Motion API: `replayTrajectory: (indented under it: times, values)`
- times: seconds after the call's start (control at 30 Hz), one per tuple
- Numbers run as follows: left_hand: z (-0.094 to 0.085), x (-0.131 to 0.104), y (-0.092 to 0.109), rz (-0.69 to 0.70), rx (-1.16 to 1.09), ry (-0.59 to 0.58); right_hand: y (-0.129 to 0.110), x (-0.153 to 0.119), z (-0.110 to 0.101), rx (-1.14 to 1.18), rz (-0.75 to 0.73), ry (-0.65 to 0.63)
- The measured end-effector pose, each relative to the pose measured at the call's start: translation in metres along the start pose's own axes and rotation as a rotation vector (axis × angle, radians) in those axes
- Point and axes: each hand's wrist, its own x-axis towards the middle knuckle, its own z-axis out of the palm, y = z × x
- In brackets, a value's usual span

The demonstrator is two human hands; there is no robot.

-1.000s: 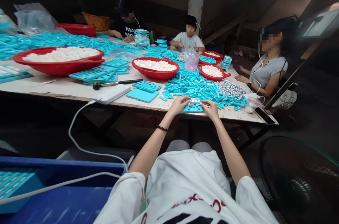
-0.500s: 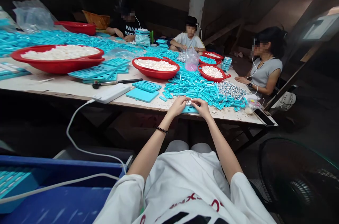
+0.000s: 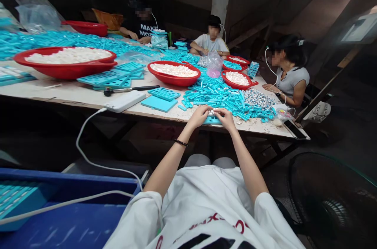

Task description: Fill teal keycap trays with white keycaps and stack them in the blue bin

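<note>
A small blue tray point(image 3: 212, 120) lies at the table's near edge, below both hands. My left hand point(image 3: 200, 115) is closed at its left side, its fingertips by small white pieces point(image 3: 211, 112). From the right, my right hand point(image 3: 225, 118) meets the same pieces with its fingers pressed together. What exactly each hand pinches is too small to make out. Just beyond spreads a heap of blue plastic parts point(image 3: 215, 92). Left of my left hand are a flat blue plate point(image 3: 159, 103) and a blue slotted tray point(image 3: 164, 93).
Red bowls of white pieces point(image 3: 174, 80) point(image 3: 64, 70) stand on the table point(image 3: 73, 96). A white power bank point(image 3: 125, 101) with a cable, a black-handled tool point(image 3: 132, 89) and a phone point(image 3: 294, 129) lie near the edge. Three people sit around. A blue crate point(image 3: 79, 217) and fan point(image 3: 332, 202) flank me.
The view has shifted slightly. The person at the right has leaned and turned the head toward the table. My hands stay at the small blue tray, with little finger movement.
</note>
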Motion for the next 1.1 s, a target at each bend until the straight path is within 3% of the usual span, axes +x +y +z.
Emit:
replayTrajectory:
  times: [0.17, 0.37, 1.1]
  values:
    - [-0.004, -0.011, 0.008, 0.102, 0.031, 0.012, 0.0, 0.001, 0.001, -0.015, -0.012, -0.003]
    - [-0.005, -0.038, 0.013, 0.252, 0.11, -0.066, 0.001, 0.001, 0.001, -0.022, 0.005, 0.012]
    - [-0.003, -0.038, 0.015, 0.285, 0.386, -0.171, 0.012, -0.004, 0.001, -0.129, -0.044, 0.018]
